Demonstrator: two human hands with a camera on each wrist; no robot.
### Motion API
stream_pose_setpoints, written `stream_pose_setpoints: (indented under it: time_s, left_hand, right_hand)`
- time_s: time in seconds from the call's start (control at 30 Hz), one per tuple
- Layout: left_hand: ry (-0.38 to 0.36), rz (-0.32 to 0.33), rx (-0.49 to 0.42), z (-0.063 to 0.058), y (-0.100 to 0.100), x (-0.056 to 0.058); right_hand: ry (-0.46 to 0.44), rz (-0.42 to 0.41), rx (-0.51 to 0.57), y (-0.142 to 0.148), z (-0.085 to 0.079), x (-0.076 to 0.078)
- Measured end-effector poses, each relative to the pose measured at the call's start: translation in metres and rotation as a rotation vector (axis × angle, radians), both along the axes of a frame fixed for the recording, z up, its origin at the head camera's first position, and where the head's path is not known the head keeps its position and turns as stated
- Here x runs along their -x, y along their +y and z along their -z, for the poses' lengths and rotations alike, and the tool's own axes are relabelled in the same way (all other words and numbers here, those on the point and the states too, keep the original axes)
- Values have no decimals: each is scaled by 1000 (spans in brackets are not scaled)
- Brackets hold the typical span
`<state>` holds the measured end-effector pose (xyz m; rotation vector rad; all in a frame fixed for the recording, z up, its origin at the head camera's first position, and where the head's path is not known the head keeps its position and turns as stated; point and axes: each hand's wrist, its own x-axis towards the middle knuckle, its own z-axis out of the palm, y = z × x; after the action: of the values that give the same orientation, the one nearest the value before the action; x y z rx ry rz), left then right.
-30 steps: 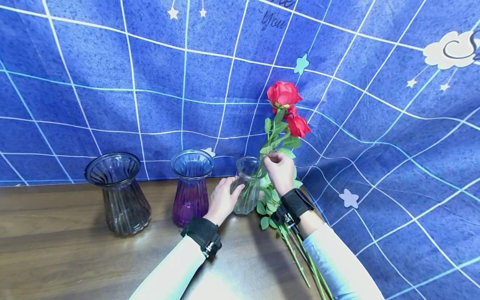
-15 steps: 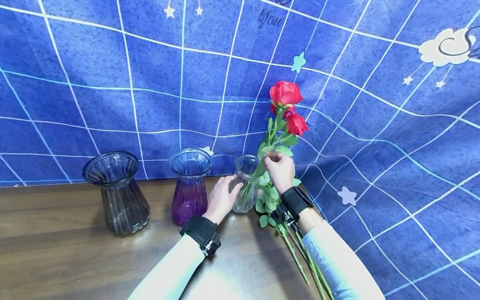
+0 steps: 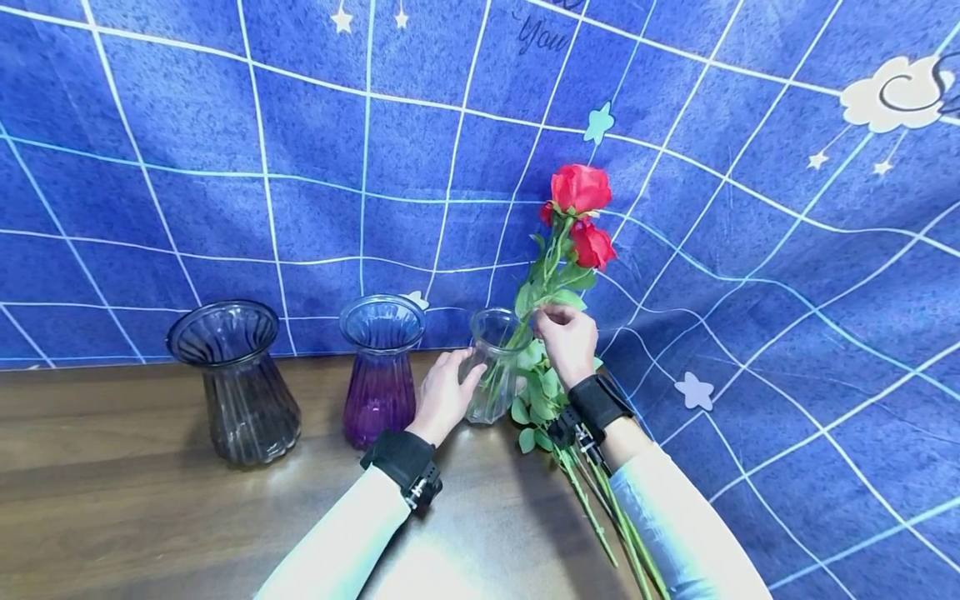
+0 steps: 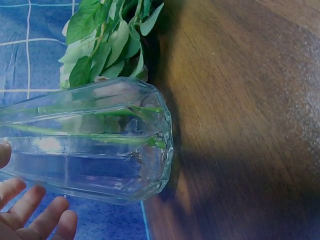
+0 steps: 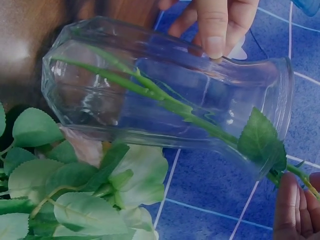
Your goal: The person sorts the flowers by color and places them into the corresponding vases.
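Note:
A clear glass vase (image 3: 491, 398) stands upright on the table. In the head view, my left hand (image 3: 444, 392) is at its left side. The thumb (image 5: 214, 40) touches the glass in the right wrist view. The other fingers (image 4: 30, 207) are relaxed beside the wall, some apart from it. My right hand (image 3: 567, 337) pinches green stems just above the rim. They belong to red roses (image 3: 581, 189), whose lower stems (image 5: 170, 103) slant inside the vase, cut ends near the bottom. A leaf (image 5: 257, 134) sits at the vase's mouth.
A purple-blue vase (image 3: 380, 392) and a dark grey vase (image 3: 251, 400) stand to the left. More flower stems (image 3: 592, 512) with leaves and a pale bloom (image 5: 142, 175) lie right of the clear vase. Blue grid cloth (image 3: 315, 125) hangs behind the wooden table (image 3: 127, 500).
My right hand has shifted slightly right, and the upper rose bloom has swung a little right with it. The left hand and the vase look nearly unchanged.

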<state>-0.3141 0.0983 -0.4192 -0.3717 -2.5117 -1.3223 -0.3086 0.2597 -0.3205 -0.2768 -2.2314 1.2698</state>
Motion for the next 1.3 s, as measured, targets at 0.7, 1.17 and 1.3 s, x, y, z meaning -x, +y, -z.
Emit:
stream_pose_setpoints:
  time_s: [0.7, 1.17, 1.3]
  left_hand:
    - [3, 20, -21, 1, 0, 0]
    - [37, 66, 3, -14, -21, -18]
    - [50, 69, 24, -19, -31, -28]
  right_hand:
    - [8, 33, 207, 49, 14, -30]
    - [-296, 3, 19, 96, 54, -71]
    - [-381, 3, -41, 107, 69, -80]
